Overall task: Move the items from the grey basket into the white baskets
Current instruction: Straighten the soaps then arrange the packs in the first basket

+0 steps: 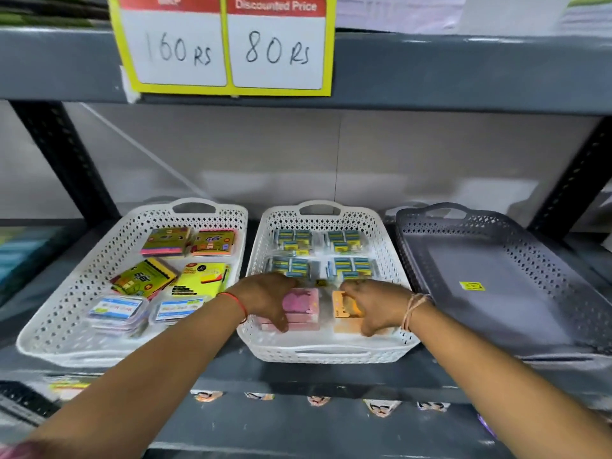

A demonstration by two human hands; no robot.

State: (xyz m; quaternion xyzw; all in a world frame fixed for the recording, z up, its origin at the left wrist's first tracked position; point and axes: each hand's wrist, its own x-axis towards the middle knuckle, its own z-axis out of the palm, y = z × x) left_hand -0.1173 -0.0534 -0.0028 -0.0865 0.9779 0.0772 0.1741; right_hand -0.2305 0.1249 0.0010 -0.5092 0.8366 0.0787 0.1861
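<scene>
pink pack point(299, 301), orange pack point(344, 309), side by side

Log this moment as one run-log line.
grey basket: only yellow sticker left | left hand: on pink pack | right hand: on orange pack | both in middle white basket

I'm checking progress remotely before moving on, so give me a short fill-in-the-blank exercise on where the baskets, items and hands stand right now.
1. The left hand rests on a ____ packet in the middle white perforated plastic basket.
2. The right hand grips an ____ packet in that same basket.
3. The grey perforated plastic basket holds no items, only a ____ sticker on its floor.
4. The handwritten discounted price on the yellow-bordered sign reads ____ Rs.

Missing words: pink; orange; yellow; 80
</scene>
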